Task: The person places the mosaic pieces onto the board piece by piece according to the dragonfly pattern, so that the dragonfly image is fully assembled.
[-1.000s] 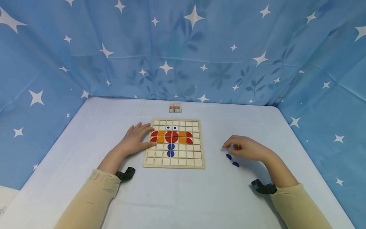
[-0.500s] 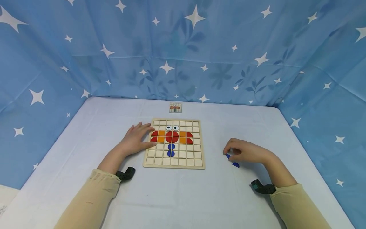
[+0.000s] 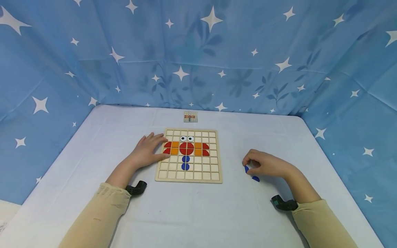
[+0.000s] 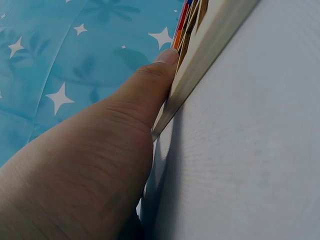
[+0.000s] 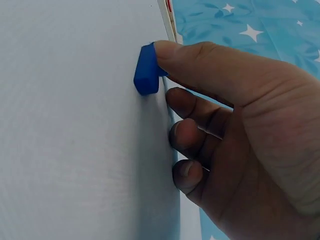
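A square wooden grid board (image 3: 189, 176) lies on the white table. Red, orange and blue pieces fill some of its cells, and two eye pieces (image 3: 187, 138) sit near the top. My left hand (image 3: 147, 151) rests at its left edge, with thumb and fingertips on the board; the left wrist view shows the thumb (image 4: 145, 85) along the rim. To the right of the board, my right hand (image 3: 269, 163) pinches a blue half-circle piece (image 3: 246, 169) between thumb and forefinger. A second blue half-circle piece (image 3: 255, 178) lies just below that hand.
Behind the board lies a small pattern card (image 3: 190, 116) with a similar figure. A blue star-print curtain (image 3: 198, 51) stands around the back and sides of the white-covered table (image 3: 198, 217). Each wrist wears a black camera.
My right hand has come down slightly, and its thumb and forefinger have closed on the upper blue half-circle piece, turning it more upright in the head view. My left hand has stayed put.
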Action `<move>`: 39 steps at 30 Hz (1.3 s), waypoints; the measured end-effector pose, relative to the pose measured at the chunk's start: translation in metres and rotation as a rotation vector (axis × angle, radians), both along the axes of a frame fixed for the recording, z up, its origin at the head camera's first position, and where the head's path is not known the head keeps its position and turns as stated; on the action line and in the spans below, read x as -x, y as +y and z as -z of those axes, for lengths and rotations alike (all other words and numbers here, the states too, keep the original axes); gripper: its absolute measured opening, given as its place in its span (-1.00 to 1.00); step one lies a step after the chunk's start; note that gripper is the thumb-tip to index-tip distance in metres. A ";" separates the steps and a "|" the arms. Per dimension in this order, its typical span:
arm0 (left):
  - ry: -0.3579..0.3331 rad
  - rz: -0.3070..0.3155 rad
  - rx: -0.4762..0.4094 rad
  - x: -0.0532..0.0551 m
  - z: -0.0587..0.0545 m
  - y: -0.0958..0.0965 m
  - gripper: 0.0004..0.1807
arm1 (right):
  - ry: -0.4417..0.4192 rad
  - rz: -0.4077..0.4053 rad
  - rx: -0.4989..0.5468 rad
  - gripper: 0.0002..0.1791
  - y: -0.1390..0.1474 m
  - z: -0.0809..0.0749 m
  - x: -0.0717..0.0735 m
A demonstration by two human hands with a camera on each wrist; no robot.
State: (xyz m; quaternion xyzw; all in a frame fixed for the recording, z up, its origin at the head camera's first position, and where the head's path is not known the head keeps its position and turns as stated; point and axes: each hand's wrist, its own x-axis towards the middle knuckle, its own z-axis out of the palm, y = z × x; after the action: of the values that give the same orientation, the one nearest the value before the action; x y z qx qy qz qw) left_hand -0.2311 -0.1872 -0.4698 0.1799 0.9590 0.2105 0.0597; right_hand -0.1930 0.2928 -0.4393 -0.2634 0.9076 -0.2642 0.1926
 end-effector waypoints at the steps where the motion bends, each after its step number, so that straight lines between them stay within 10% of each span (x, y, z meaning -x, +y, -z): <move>1: -0.001 0.000 0.001 0.000 0.000 0.000 -0.18 | 0.002 0.002 -0.002 -0.76 0.000 0.000 0.000; 15: -0.006 -0.005 0.011 0.000 0.001 0.000 -0.17 | 0.163 -0.017 -0.036 -0.77 -0.021 -0.011 0.001; 39: 0.000 0.004 0.004 0.001 0.003 -0.001 -0.20 | 0.155 -0.159 -0.028 -0.82 -0.143 -0.026 0.007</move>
State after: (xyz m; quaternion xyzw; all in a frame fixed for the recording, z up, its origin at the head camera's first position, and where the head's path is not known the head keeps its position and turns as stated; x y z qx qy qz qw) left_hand -0.2321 -0.1879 -0.4725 0.1819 0.9591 0.2084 0.0604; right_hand -0.2003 0.1499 -0.4130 -0.3517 0.8995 -0.2142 0.1457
